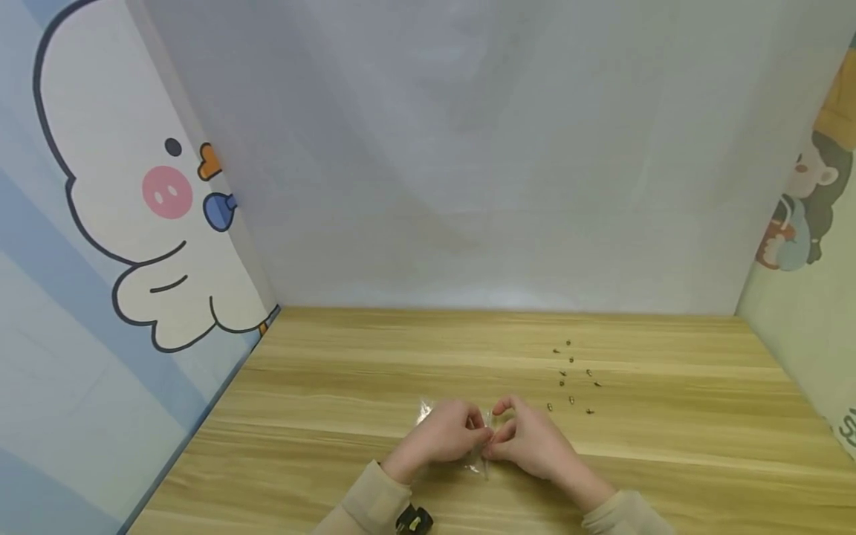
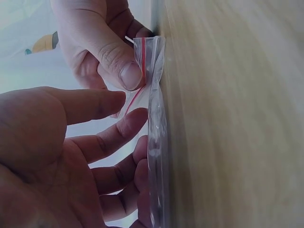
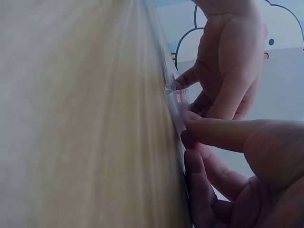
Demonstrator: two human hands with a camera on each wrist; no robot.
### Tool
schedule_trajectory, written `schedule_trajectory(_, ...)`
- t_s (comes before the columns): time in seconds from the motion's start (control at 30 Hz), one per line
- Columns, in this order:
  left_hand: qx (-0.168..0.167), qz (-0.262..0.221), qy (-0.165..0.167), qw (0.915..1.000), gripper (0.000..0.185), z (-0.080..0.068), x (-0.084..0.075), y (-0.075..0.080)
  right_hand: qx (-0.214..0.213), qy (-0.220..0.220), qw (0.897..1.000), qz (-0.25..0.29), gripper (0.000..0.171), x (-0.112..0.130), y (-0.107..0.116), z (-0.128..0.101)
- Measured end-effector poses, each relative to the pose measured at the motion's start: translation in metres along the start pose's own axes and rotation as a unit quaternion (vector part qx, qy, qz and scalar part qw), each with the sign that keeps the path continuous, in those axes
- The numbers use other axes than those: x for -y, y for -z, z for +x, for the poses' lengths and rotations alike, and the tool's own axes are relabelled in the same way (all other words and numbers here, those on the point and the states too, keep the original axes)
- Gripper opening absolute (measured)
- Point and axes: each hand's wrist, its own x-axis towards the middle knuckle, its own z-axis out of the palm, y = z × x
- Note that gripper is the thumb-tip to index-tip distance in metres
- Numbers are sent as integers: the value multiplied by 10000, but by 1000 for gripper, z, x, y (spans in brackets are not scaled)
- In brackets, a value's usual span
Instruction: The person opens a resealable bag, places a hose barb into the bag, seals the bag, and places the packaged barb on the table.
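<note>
A clear zip-lock bag [image 2: 156,137] with a red line along its mouth lies low over the wooden table, between both hands. My left hand [image 1: 446,431] is at the bag's left side, its thumb and forefinger close around the mouth flap. From the right, my right hand [image 1: 533,444] pinches the bag at its red-lined edge. Its thumb [image 2: 129,71] presses on the strip in the left wrist view. In the right wrist view the bag's mouth [image 3: 175,100] shows between the fingers of the two hands. Most of the bag is hidden under the left hand in the head view.
Several small dark metal pieces [image 1: 571,400] lie scattered on the wooden table [image 1: 321,386], beyond the right hand. A pale wall [image 1: 495,186] closes off the back. Side panels carry cartoon prints, a white figure [image 1: 114,134] on the left. A black device [image 1: 414,520] sits by the left sleeve.
</note>
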Motion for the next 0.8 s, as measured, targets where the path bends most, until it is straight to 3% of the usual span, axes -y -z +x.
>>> schedule_trajectory(0.23, 10, -37, -10, 10000, 8, 0, 0, 0, 10, -53, 10000, -44, 60, 3, -1, -1)
schedule_trajectory(0.53, 22, 128, 25, 9999, 11, 2, 2, 0, -24, -115, 9999, 106, 53, 0, 0, -1)
schedule_trajectory(0.8, -77, 342, -114, 9993, 12, 3, 4, -1, 38, 318, 9992, -243, 19, 2, -2, -2)
